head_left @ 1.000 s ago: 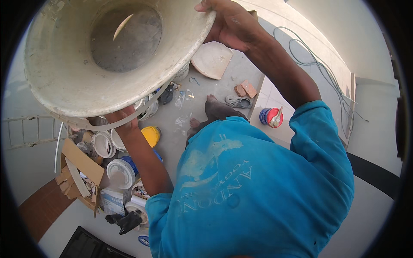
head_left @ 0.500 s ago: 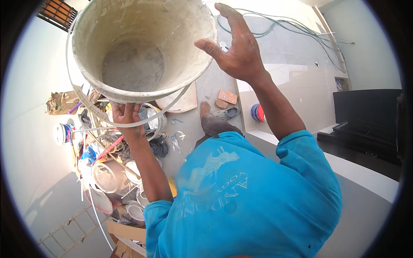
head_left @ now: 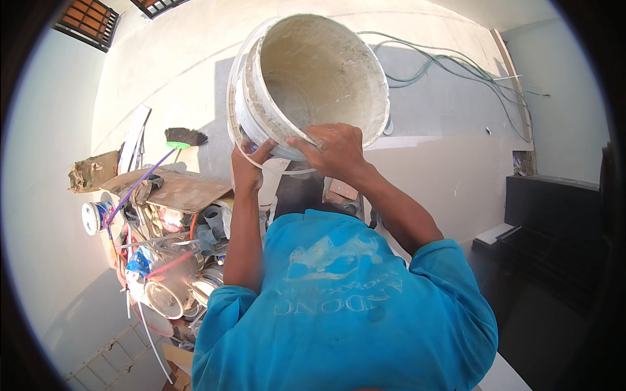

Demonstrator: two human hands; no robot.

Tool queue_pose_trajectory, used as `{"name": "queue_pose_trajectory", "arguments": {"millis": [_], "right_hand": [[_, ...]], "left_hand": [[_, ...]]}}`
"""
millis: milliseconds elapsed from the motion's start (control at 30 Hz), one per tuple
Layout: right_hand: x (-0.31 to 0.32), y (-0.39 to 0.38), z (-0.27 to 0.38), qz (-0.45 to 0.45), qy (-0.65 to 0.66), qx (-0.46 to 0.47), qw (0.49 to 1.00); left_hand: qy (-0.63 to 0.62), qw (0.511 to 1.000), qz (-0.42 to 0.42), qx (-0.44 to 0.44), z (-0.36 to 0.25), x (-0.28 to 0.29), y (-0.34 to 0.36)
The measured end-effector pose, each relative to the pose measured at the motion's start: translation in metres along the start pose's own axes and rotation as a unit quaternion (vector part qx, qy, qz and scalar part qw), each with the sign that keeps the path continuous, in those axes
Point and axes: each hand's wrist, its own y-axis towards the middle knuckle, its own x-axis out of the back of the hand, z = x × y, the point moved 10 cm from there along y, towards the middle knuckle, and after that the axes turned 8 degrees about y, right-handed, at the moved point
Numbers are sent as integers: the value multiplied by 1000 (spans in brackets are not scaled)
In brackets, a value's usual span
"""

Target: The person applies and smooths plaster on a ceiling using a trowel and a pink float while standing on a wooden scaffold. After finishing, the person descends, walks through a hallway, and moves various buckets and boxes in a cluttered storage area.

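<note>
A large whitish plastic bucket point(head_left: 352, 78), smeared with dried plaster or cement, is held up in front of me, tilted so that its mouth faces me and to the right. My left hand point(head_left: 248, 166) grips the bucket's lower left side from outside, beside the thin white handle point(head_left: 233, 111) that hangs along that side. Over the near rim my right hand point(head_left: 336, 150) is hooked, fingers inside the mouth and thumb outside. Greyish residue coats the inner wall; no loose contents show.
On the left lies a heap of buckets, pipes and scraps, with a brown board point(head_left: 179, 191) and a purple-handled broom point(head_left: 186, 138). Green hose point(head_left: 433, 58) coils at the back right. A brick point(head_left: 343, 189) lies below the bucket; a black slab-like block point(head_left: 548, 208) stands at right.
The bucket has moved right and turned its mouth rightward. My right hand, spread beside the rim before, now grips the near rim. My left hand has shifted right with the bucket.
</note>
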Motion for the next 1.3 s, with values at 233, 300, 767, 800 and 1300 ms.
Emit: {"name": "queue_pose_trajectory", "arguments": {"millis": [233, 300, 767, 800, 1300], "right_hand": [[51, 119, -91, -81, -91, 44, 992], [64, 157, -121, -62, -103, 45, 992], [152, 404, -308, -17, 22, -76, 997], [154, 419, -324, -13, 62, -67, 996], [214, 625, -450, 183, 113, 260, 941]], "left_hand": [[-7, 999, 54, 8, -4, -98, 166], [-29, 998, 62, 14, -8, -127, 208], [165, 982, -91, -11, -65, -254, 454], [153, 982, -109, -35, -67, -262, 466], [-163, 934, -316, -38, -54, -354, 620]]}}
